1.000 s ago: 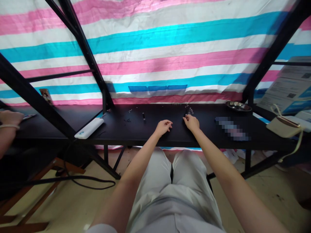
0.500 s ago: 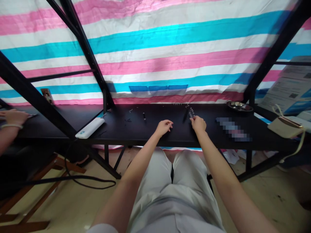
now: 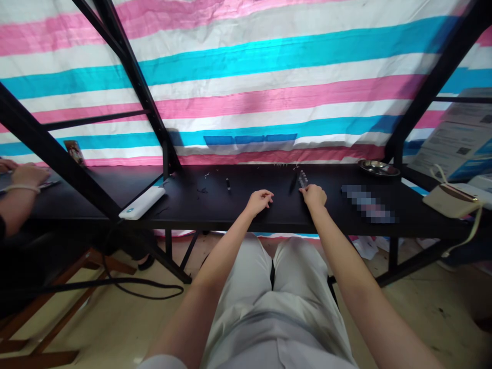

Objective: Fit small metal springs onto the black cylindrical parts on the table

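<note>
My left hand [image 3: 259, 200] rests on the black table [image 3: 215, 205] near its front edge, fingers curled in a loose pinch; what it holds, if anything, is too small to see. My right hand [image 3: 315, 195] lies a little to the right, fingers curled, its tips touching a small pale beaded piece [image 3: 303, 179] beside a thin dark stick [image 3: 294, 182]. Small bits of wire [image 3: 295, 167] lie just behind them.
A white power bank [image 3: 142, 202] with a cable sits at the table's left. A small dark part [image 3: 228, 184] lies mid-table. A metal dish [image 3: 378, 167] and a beige pouch [image 3: 449, 199] are at the right. Another person's hand [image 3: 23, 177] works at the far left. Black frame posts [image 3: 130, 77] cross the view.
My right hand has slid right and slightly forward to the beaded piece. My left hand has stayed put. The other person's hand at far left has shifted a little.
</note>
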Demonstrator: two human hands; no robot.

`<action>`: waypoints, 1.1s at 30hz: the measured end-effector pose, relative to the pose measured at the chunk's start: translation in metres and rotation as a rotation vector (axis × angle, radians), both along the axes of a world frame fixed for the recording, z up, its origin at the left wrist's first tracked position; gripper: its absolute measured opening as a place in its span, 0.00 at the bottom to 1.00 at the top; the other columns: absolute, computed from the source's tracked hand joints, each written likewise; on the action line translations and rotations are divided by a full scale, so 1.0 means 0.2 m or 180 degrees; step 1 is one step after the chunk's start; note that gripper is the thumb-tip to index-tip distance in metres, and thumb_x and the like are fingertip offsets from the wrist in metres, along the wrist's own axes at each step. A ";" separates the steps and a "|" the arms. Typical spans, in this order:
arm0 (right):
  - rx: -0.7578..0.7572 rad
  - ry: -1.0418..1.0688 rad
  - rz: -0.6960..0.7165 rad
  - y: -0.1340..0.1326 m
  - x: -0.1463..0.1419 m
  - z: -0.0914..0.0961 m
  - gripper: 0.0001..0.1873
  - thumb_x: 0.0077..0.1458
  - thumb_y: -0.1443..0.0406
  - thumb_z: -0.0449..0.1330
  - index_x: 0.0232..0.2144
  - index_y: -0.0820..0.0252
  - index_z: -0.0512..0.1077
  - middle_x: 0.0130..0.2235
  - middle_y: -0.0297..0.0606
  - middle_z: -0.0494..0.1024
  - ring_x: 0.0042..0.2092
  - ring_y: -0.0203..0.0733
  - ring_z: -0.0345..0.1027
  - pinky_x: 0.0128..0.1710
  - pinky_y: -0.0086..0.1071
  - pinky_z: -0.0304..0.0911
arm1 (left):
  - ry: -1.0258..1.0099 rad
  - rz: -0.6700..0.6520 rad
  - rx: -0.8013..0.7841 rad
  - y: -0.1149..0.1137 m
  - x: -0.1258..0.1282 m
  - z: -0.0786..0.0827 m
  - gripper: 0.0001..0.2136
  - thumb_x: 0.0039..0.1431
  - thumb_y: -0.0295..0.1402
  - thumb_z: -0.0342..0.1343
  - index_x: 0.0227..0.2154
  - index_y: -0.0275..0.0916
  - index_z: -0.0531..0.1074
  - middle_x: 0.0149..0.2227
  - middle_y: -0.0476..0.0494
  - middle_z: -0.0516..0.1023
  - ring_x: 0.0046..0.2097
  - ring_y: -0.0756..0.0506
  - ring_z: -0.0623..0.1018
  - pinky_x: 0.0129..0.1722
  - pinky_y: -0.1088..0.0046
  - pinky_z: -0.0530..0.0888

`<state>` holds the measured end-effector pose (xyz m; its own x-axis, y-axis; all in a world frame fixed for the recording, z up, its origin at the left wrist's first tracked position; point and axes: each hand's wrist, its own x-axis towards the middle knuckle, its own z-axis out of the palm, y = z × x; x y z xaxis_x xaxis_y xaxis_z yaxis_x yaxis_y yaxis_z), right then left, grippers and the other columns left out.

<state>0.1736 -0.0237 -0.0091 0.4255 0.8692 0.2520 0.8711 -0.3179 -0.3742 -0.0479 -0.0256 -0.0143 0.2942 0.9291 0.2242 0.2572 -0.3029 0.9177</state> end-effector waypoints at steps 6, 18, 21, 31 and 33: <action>-0.0015 0.0102 -0.0029 -0.03 -0.02 0.01 0.20 0.51 0.52 0.55 0.38 0.63 0.73 0.38 0.52 0.75 0.41 0.52 0.70 0.37 0.39 0.62 | -0.0067 -0.0049 0.0031 -0.01 0.00 0.00 0.07 0.52 0.29 0.50 0.32 0.33 0.72 0.25 0.48 0.73 0.19 0.57 0.68 0.24 0.80 0.66; 0.0359 0.0366 -0.0136 -0.07 -0.03 0.04 0.25 0.53 0.51 0.51 0.46 0.63 0.60 0.35 0.49 0.73 0.38 0.52 0.69 0.36 0.38 0.59 | -0.1009 0.1542 0.0376 0.00 -0.05 0.03 0.23 0.51 0.23 0.48 0.52 0.37 0.56 0.36 0.47 0.72 0.24 0.56 0.71 0.27 0.81 0.68; 0.0354 0.0345 -0.0135 -0.08 -0.03 0.04 0.23 0.54 0.52 0.51 0.45 0.62 0.59 0.36 0.49 0.73 0.38 0.52 0.69 0.36 0.38 0.59 | -0.1464 0.2157 0.0012 0.01 -0.08 0.05 0.30 0.50 0.20 0.47 0.57 0.40 0.45 0.44 0.42 0.71 0.29 0.55 0.74 0.26 0.82 0.69; 0.0325 0.0297 -0.0115 -0.07 -0.03 0.03 0.17 0.54 0.58 0.51 0.43 0.61 0.61 0.35 0.47 0.73 0.37 0.50 0.70 0.36 0.37 0.60 | -0.2655 0.2051 -0.0758 0.16 -0.22 0.05 0.43 0.51 0.17 0.48 0.61 0.50 0.27 0.58 0.35 0.60 0.40 0.53 0.76 0.37 0.77 0.74; 0.0335 0.0283 -0.0109 -0.07 -0.03 0.03 0.17 0.54 0.57 0.51 0.43 0.61 0.61 0.35 0.46 0.73 0.37 0.49 0.70 0.36 0.36 0.59 | -0.2731 0.1876 -0.0887 0.17 -0.24 0.05 0.43 0.50 0.16 0.48 0.61 0.51 0.30 0.61 0.36 0.54 0.42 0.53 0.75 0.39 0.75 0.75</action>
